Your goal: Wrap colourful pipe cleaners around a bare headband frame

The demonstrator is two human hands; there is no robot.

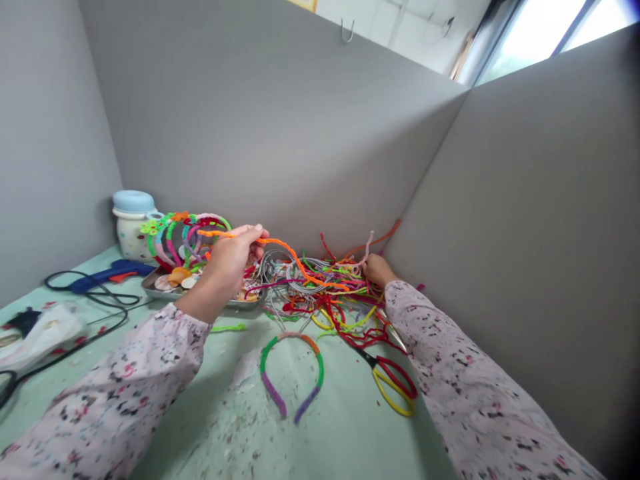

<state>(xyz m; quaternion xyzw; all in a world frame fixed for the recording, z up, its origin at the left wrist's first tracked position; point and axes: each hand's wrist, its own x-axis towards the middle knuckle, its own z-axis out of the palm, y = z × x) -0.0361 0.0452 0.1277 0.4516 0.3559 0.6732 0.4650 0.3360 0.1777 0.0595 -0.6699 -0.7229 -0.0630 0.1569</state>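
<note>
My left hand point(233, 261) is raised over the table with its fingers pinched on an orange pipe cleaner point(287, 250) that trails down into the pile. A tangled pile of coloured pipe cleaners point(330, 293) lies in the far corner. My right hand point(376, 269) reaches into that pile with its fingers curled among the strands; what they grip is hidden. A headband wrapped in green, orange and purple point(293, 373) lies flat on the table between my arms.
A metal tray point(155, 288) holds several wrapped headbands point(183, 237) and shells. Behind the tray stands a jar with a blue lid point(133, 223). A blue glue gun point(107, 273) with black cord lies at the left. Red-and-yellow scissors point(393, 383) lie near my right sleeve. Grey partition walls enclose the table.
</note>
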